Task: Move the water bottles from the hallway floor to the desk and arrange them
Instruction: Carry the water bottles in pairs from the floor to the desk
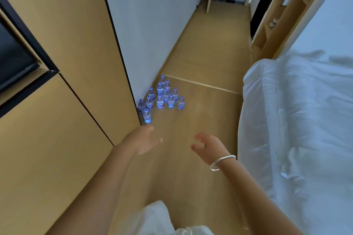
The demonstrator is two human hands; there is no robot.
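Bed point(305, 120) at right, floor point(200, 53) ahead | water bottles point(162, 97) upright, clustered against wall corner | left hand point(143, 139), right hand point(208, 145) spread, empty, short of cluster | RISK: tight packing; careless reach may topple neighbours.

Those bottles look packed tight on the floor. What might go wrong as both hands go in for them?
The water bottles stand upright close together by the white wall, so grabbing one may topple its neighbours. The nearest bottle sits right at the wooden panel's corner, leaving the left hand little room. The right hand is empty too; carrying several at once risks drops.
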